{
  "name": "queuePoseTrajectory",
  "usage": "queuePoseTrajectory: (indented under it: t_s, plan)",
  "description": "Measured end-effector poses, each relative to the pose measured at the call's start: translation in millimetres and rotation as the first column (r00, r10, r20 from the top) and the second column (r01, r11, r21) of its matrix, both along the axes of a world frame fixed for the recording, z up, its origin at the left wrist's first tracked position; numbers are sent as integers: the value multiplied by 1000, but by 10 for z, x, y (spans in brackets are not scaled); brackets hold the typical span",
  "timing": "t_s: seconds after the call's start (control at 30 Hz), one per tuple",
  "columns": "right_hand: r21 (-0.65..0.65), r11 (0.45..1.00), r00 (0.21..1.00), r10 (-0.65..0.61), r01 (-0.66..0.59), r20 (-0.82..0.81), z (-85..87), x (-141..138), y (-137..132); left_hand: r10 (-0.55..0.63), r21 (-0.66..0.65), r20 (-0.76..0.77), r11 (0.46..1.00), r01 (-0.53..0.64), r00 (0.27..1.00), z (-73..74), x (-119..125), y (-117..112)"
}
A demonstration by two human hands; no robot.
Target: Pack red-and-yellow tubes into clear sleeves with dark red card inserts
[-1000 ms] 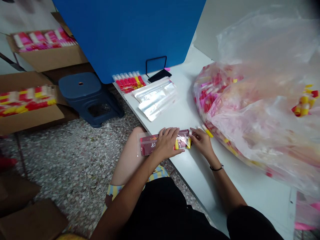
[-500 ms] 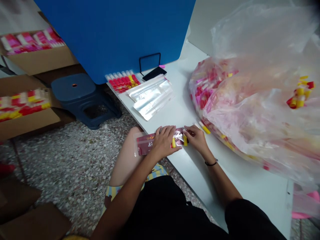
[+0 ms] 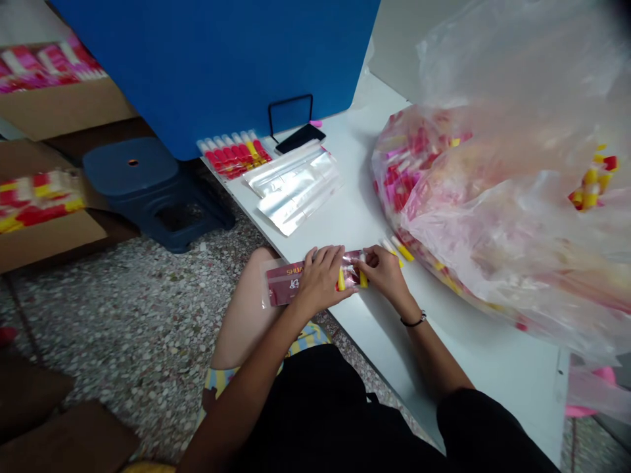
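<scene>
A dark red printed plastic pouch (image 3: 280, 286) lies across the table's near edge, its left end over my thigh. My left hand (image 3: 323, 272) spans the pouch, fingers over it and thumb along the near side. By that thumb a yellow marker-like stick (image 3: 340, 279) shows at the pouch's right part. My right hand (image 3: 387, 270) pinches at the pouch's right end, thumb and index finger on another yellow-and-white marker-like stick (image 3: 363, 278). How far these sticks sit inside the pouch is unclear. Two loose yellow-and-white sticks (image 3: 405, 252) lie just beyond my right hand.
Silvery flat pouches (image 3: 298, 190) lie farther back on the white table (image 3: 355, 197), beside packed red and yellow sticks (image 3: 234, 157) and a phone (image 3: 300, 138). A large clear bag of sticks (image 3: 493, 217) fills the right. A blue stool (image 3: 131, 167) and cartons (image 3: 54, 240) stand left.
My right hand has shifted slightly left over the pouch's end, and more of the loose sticks behind it shows. My left hand stays on the pouch. The whole view has shifted a little.
</scene>
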State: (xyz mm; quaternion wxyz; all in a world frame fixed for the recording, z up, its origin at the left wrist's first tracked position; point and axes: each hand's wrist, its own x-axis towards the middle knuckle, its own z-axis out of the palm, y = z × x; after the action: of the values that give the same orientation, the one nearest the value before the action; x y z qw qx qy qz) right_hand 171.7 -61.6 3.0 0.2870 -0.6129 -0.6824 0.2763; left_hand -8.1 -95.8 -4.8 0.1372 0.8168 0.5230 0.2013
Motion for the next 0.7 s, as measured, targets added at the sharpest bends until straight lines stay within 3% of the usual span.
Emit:
queuePoseTrajectory:
  t_s: [0.2, 0.33, 0.47, 0.7]
  plan:
    - [-143, 990, 959, -40, -1, -282, 9, 10, 7, 4, 4, -3, 1000, -4, 1000, -5, -3, 5]
    - [-172, 985, 942, -58, 0, -330, 23, 12, 1, 8, 2, -6, 1000, -8, 1000, -4, -1, 4]
    - [-145, 989, 961, -59, 20, -269, 48, 8, -42, 7, 0, 0, 1000, -7, 1000, -2, 3, 5]
    - [-43, 993, 994, -109, 109, 1, 116, 4, -130, 16, 3, -4, 1000, -16, 1000, 0, 6, 4]
